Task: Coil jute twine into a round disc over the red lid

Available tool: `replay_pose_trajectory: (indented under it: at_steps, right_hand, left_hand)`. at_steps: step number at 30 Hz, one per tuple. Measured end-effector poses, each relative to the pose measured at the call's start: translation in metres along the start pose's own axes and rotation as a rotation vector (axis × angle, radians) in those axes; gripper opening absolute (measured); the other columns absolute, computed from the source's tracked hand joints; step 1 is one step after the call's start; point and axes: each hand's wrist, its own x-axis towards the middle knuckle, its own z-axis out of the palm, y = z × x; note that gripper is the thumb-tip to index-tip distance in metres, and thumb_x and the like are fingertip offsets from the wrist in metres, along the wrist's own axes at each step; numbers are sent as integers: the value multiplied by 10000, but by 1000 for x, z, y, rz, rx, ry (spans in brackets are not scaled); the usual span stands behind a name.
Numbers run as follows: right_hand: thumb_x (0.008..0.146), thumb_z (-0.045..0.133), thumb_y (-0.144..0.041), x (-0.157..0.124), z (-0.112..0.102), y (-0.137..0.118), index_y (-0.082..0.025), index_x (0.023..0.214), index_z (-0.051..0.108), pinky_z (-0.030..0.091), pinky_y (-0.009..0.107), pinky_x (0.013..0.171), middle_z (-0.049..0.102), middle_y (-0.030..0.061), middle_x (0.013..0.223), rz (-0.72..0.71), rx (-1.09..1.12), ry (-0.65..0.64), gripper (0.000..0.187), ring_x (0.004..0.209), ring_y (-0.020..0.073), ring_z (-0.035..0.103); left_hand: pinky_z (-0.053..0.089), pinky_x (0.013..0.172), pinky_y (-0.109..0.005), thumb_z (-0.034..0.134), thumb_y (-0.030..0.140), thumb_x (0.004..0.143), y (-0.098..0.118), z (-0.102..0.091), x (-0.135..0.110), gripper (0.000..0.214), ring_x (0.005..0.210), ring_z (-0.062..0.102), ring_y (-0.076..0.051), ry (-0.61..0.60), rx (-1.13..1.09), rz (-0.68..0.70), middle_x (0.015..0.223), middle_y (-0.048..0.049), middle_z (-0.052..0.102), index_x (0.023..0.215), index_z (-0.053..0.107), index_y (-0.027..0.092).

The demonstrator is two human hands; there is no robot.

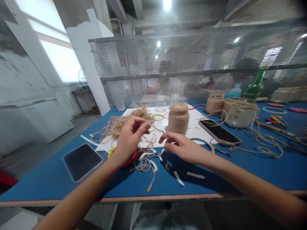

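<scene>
My left hand (130,135) is raised over the blue table (275,169) with its fingers pinched on a strand of jute twine (157,127). The strand runs right to my right hand (182,147), whose fingertips pinch its other end. Below my left hand lie a red bangle (130,161) and a yellow bangle (110,151), partly hidden by the wrist. A loose tangle of jute twine (124,123) lies just behind. A jar wrapped in jute (178,118) stands upright on white paper (195,126) beyond my right hand.
A phone (82,161) lies at the left, another phone (219,131) at the right. White paper strips (178,178) are scattered near the front edge. More twine-wrapped jars (215,103), a green bottle (255,84) and loose twine (266,143) sit at the right. A perforated metal screen (192,60) backs the table, with people behind it.
</scene>
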Motion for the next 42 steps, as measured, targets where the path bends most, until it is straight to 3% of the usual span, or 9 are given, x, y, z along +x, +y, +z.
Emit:
replay_pose_trajectory:
  at_steps: [3,7,15,20,26,30,34,37,42]
  right_hand:
    - [890,307,-330,-5,-1,-4,-172,869,548,338,222,587,472,-19,628,-13,-47,-23,289,593,101,432]
    - [911,266,-347,-9,1,-6,-174,844,557,323,218,600,462,-22,639,-43,-75,-45,345,582,93,403]
    - [907,271,-343,-1,-4,1,-167,791,572,318,223,609,479,-23,621,-19,-131,-57,368,566,97,407]
    - [894,296,-332,2,-12,3,-159,746,574,307,226,572,475,-18,599,-5,-181,-21,360,557,99,410]
    - [855,366,-304,7,-19,-2,-149,700,591,265,213,509,429,-26,558,-31,-165,22,314,538,90,386]
    - [843,389,-295,3,-17,-9,-153,696,595,262,217,508,451,-24,562,-45,-189,52,290,548,93,403]
    - [866,354,-266,-8,-3,-15,-162,728,573,287,223,561,543,-1,642,-116,-286,69,278,603,106,456]
    - [870,354,-249,-14,10,-15,-168,791,559,299,228,591,573,21,709,-165,-371,50,233,628,114,474]
    - [888,323,-256,-13,17,-8,-177,828,546,313,222,600,572,12,704,-123,-314,16,244,635,115,486]
  left_hand:
    - [498,755,-311,543,308,798,-1,0,4,183,707,594,-115,30,-341,-84,766,5,551,913,494,174]
    - [472,829,-335,559,271,785,0,1,4,167,741,601,-108,25,-594,-144,773,22,564,916,489,196]
    - [481,683,-254,461,168,751,8,-6,1,44,649,571,-99,-134,-689,-311,674,22,536,785,486,179]
    - [436,550,-234,440,175,718,5,-4,-3,85,558,516,-100,-297,-544,-285,632,8,511,773,504,167]
    - [375,552,-214,472,166,725,11,0,-8,86,587,475,-93,-608,44,-129,657,13,524,760,550,159]
    - [360,563,-216,467,193,756,5,4,-9,110,612,492,-107,-479,397,26,653,29,539,846,530,181]
    - [397,641,-241,446,222,800,-2,8,-10,303,683,540,-131,-406,508,126,766,1,603,1097,505,208]
    - [410,740,-259,424,235,831,-1,9,-11,261,830,559,-154,-342,440,146,925,-31,626,1048,566,206]
    - [447,690,-263,417,294,851,5,8,-10,235,722,566,-139,-320,6,-85,758,-19,601,1003,555,179]
